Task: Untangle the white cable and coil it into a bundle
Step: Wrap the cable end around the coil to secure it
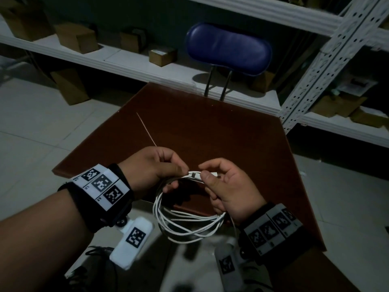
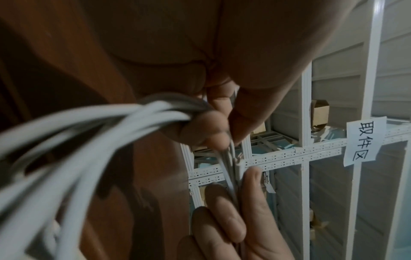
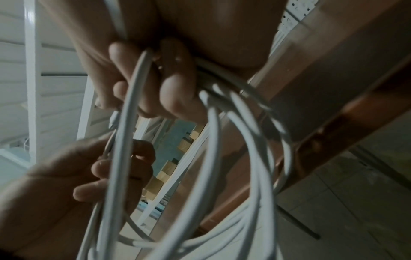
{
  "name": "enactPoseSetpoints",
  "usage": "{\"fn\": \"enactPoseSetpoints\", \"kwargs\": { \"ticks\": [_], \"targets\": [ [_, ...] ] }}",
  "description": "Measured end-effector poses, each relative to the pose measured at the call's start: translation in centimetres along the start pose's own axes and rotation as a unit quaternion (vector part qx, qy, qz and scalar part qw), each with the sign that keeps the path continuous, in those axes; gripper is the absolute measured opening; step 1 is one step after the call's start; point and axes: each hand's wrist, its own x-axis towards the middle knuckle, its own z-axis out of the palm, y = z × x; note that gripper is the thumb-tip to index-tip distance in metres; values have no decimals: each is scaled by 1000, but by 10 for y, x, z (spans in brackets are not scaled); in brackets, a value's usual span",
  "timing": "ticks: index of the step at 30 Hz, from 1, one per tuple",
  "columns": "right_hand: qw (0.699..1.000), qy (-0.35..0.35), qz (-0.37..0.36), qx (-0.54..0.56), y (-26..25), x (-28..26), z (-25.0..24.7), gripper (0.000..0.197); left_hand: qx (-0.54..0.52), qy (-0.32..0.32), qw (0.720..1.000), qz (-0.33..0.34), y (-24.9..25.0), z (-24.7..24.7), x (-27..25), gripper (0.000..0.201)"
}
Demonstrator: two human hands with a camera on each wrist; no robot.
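White cable (image 1: 189,218) coiled, pinched by both hands; wrist views show curled fingers (image 2: 213,130)

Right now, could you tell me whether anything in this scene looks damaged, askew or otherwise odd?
One thing: a thin pale scratch runs diagonally across the brown table. Otherwise the white cable hangs in loose loops, held by the left hand and right hand.

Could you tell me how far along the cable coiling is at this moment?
Mostly done: the white cable already hangs in several round loops. In hand: the left hand and right hand pinch the top of the coil, at a connector end. Left: securing that end and setting the bundle down.
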Motion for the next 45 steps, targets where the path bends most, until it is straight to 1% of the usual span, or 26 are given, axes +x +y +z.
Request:
{"fn": "enactPoseSetpoints", "kwargs": {
  "ticks": [2, 3, 5, 6, 8, 12, 16, 19, 23, 24, 26, 29, 31, 33, 35, 38, 40, 43, 45],
  "targets": [
    [1000, 9, -10, -8, 2, 0, 2, 14, 1, 2, 1000, 7, 0, 3, 1, 9],
    [1000, 13, -15, -14, 3, 0, 3, 9, 10, 4, 1000, 15, -1, 4, 1, 15],
    [999, 15, -27, -21, 4, 0, 4, 7, 49, 10, 998, 46, -2, 5, 1, 25],
    [999, 15, -35, -19, 5, -1, 4, 7, 66, 11, 996, 66, -2, 6, 0, 27],
    [999, 14, -46, -8, 4, -1, 5, 7, 80, 6, 993, 91, -4, 7, -2, 28],
    [997, 18, -61, -35, 0, -3, 3, 7, 96, 4, 990, 106, -4, 8, -3, 28],
    [996, 3, -55, -64, -5, -4, -1, 8, 95, 19, 990, 105, -4, 7, 0, 23],
    [998, 0, -43, -45, -5, -5, 0, 10, 116, 19, 986, 115, -5, 6, 1, 25],
    [999, 2, -28, -25, -4, -5, 2, 26, 138, 16, 981, 134, -6, 7, 1, 17],
    [999, 3, -23, -25, -4, -4, 2, 27, 138, 20, 981, 136, -7, 7, 1, 16],
    [1000, 1, -13, -17, -5, -4, 2, 26, 147, 23, 980, 135, -6, 7, 1, 13],
    [1000, -3, 2, -8, -6, -3, 1, 21, 154, 26, 979, 129, -8, 7, 3, 1],
    [1000, -4, 11, -14, -6, -3, 0, 15, 147, 28, 981, 124, -11, 6, 4, 4],
    [999, -6, 15, -28, -6, -3, -2, 15, 144, 35, 982, 118, -13, 5, 5, 6],
    [999, -8, 15, -40, -7, -4, -2, 18, 149, 43, 981, 115, -14, 3, 6, 7],
    [999, -13, 13, -43, -9, -7, 0, 30, 152, 44, 980, 122, -13, 1, 6, 7],
    [998, -11, 7, -54, -8, -8, -1, 25, 135, 34, 983, 117, -11, 1, 4, 7],
    [997, 6, -8, -80, -6, -8, -2, 18, 101, 14, 991, 81, -9, 4, 3, 9],
    [996, 9, -13, -86, -5, -9, -2, 18, 21, -5, 999, 30, -7, 5, 4, 13]
  ]
}}
